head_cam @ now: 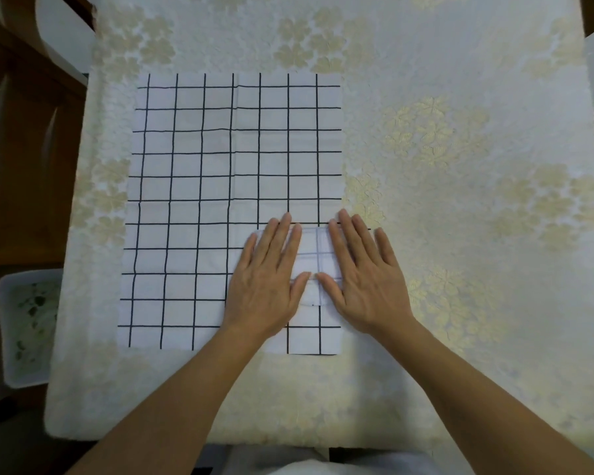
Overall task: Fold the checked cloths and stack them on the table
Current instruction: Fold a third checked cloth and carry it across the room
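A: What are the hands doing?

B: Both lie flat, palms down, fingers spread wide, gripping nothing. The left hand [271, 279] and the right hand [360, 275] sit side by side at lower centre of the frame, thumbs almost touching, pressing on a small folded cloth [314, 260].

A: And under that?

B: The folded cloth rests on the lower right corner of a big checked cloth [220, 186], which lies spread open, white with black grid lines, filling the centre and left of the frame.

A: What is it all on?

B: A table [460, 200] covered in pale fabric with cream flowers. At the lower left of the frame, off the table's edge, stands a white bin [24, 323] with green specks inside.
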`<state>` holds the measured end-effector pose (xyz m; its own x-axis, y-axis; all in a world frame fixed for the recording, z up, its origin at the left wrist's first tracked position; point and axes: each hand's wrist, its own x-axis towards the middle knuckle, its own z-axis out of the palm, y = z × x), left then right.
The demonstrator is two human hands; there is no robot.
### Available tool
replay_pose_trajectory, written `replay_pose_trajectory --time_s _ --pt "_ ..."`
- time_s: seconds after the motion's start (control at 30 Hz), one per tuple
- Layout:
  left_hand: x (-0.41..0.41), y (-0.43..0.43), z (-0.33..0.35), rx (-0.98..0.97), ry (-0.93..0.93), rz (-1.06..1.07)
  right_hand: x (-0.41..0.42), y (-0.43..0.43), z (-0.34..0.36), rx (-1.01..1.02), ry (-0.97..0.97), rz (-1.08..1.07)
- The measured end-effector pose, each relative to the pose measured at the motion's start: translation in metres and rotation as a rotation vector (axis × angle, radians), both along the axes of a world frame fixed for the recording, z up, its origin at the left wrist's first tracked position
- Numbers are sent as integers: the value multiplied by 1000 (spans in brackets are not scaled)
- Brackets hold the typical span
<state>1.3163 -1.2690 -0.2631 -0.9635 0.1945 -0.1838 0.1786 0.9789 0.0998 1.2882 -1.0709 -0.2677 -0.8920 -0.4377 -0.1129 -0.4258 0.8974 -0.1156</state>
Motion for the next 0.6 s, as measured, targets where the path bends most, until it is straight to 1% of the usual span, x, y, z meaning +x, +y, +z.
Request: replay_pose_trajectory --time_s 0.13,0.4,0.47,0.53,0.6 --pt "7 -8 0 15 -11 97 3 13 -2 16 -2 -73" --pt "6 -1 9 23 -30 182 7 18 6 9 -22 -154" --pt "5 10 12 35 -2 121 10 4 9 -27 -7 -139" --pt "4 22 10 37 -5 27 11 -9 6 -43 -5 -60" --pt "6 23 5 31 -20 1 13 -8 1 -30 -12 -13"
